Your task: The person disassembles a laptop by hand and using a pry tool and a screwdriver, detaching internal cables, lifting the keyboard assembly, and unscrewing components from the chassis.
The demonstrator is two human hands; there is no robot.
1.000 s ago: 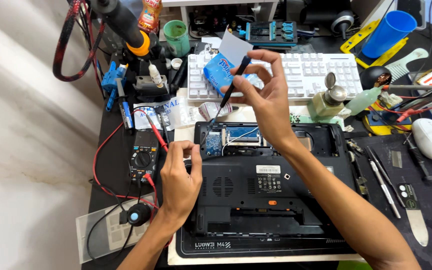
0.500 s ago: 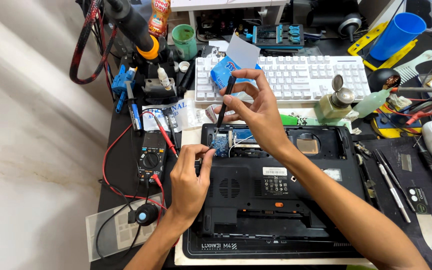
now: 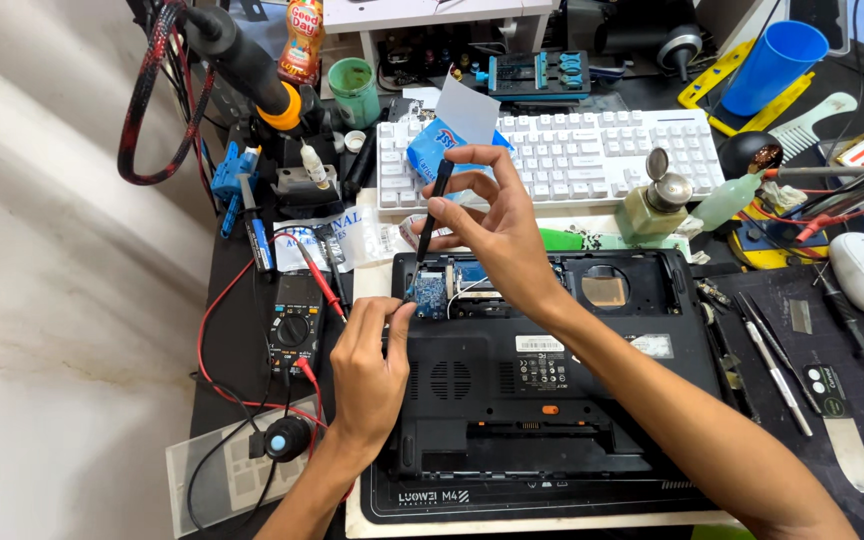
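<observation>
Bench: the dark work surface point(image 3: 252, 340) ran under everything; its left edge lay well to the left of the left hand's fingers, with pale floor beyond it.
Laptop: a black laptop point(image 3: 552, 400), underside up, lay below and between both hands, its near edge on a mat and its far edge just below the right fingers.
Keyboard: a white keyboard point(image 3: 602, 150) sat beyond the right fingers, its near edge close behind them.
Multimeter: a black multimeter point(image 3: 294, 325) with red leads lay just left of the left fingers, leaving only a narrow strip of bare bench between.
Right hand: the right hand point(image 3: 497, 225) hovered over the laptop's far left corner, fingers closed together around a slim black tool.
Left hand: the left hand point(image 3: 367, 370) rested on the laptop's left edge, thumb and forefinger drawn near each other by the open bay; whether they pinched anything could not be told.
Tool: the black tool point(image 3: 430, 225) slanted down-left from the right fingers, its tip at the bay's left edge.
Small board: a blue circuit card point(image 3: 430, 293) sat in the open bay, just above the left fingertips and below the right ones.
Open room: bare laptop casing lay clear to the right of both hands.
</observation>
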